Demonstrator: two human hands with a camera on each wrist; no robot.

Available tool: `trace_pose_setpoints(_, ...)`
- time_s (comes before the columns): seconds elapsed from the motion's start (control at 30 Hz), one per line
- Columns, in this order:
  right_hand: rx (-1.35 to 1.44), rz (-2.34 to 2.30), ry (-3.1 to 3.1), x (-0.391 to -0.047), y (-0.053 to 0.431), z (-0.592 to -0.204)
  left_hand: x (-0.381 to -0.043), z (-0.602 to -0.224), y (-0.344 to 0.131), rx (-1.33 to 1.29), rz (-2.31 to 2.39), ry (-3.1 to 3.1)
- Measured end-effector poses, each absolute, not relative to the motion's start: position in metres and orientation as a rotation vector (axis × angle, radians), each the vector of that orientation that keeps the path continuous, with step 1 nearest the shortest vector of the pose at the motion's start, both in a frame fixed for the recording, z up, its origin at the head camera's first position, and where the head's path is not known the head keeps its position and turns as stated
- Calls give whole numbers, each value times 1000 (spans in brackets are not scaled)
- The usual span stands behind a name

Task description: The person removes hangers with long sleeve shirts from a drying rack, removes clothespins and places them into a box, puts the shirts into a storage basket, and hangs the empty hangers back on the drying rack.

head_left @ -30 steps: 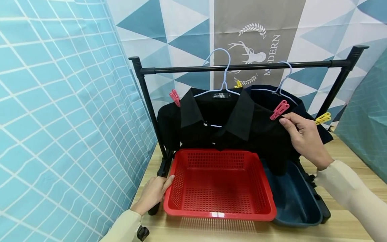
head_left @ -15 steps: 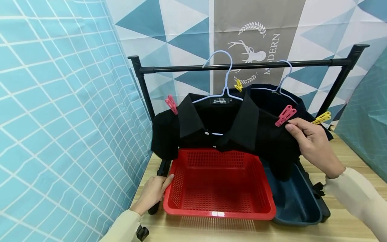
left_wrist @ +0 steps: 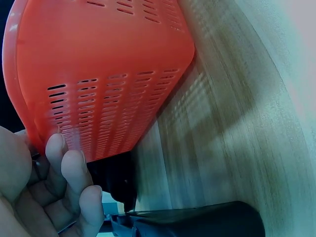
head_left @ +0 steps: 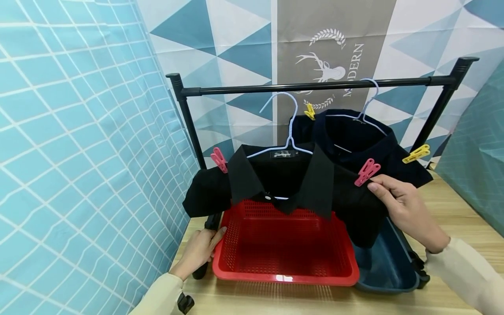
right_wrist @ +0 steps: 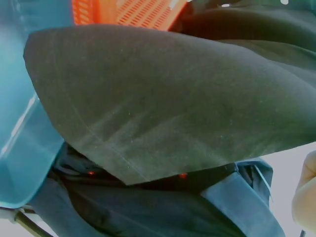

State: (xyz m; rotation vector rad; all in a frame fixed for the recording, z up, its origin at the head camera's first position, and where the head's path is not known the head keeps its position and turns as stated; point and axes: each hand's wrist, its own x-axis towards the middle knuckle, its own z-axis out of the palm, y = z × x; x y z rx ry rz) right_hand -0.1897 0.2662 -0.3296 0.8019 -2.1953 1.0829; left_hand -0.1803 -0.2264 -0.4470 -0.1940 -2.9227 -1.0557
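Note:
A black collared shirt [head_left: 354, 210] hangs on a light blue hanger [head_left: 291, 142], tilted over the red basket, with its hook below the rail and apart from it. Pink clothespins [head_left: 368, 172] sit on both its shoulders. My right hand [head_left: 407, 212] pinches the shirt at the shoulder, thumb and finger just beside the right clothespin. In the right wrist view, a sleeve [right_wrist: 148, 98] fills the middle and only a fingertip [right_wrist: 305, 197] shows. My left hand [head_left: 199, 249] grips the left rim of the red basket [head_left: 285, 278], its fingers curled under the rim [left_wrist: 24, 98].
A black rack's rail [head_left: 244, 89] spans the back. From it hangs a navy shirt [head_left: 393, 159] on a blue hanger, with yellow clothespins [head_left: 416, 154] on its shoulders. A blue bin [head_left: 387, 258] stands right of the basket on the wooden table [head_left: 445, 210]. Patterned curtains surround it.
The black shirt and its hanger have come down and toward me, and the hook has left the rail. My right hand moved down with the shirt. The left hand stayed on the basket.

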Motion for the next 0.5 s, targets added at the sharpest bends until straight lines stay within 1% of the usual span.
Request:
trace_pose_setpoints(0.27,905,1158,-2218,-186,263,-346,-178,-447,-227,-224,-996,-2921)
trace_pose_setpoints(0.5,904,1162,-2262,-181,260,-358,-180,-448,-228,-226,-957,-2928)
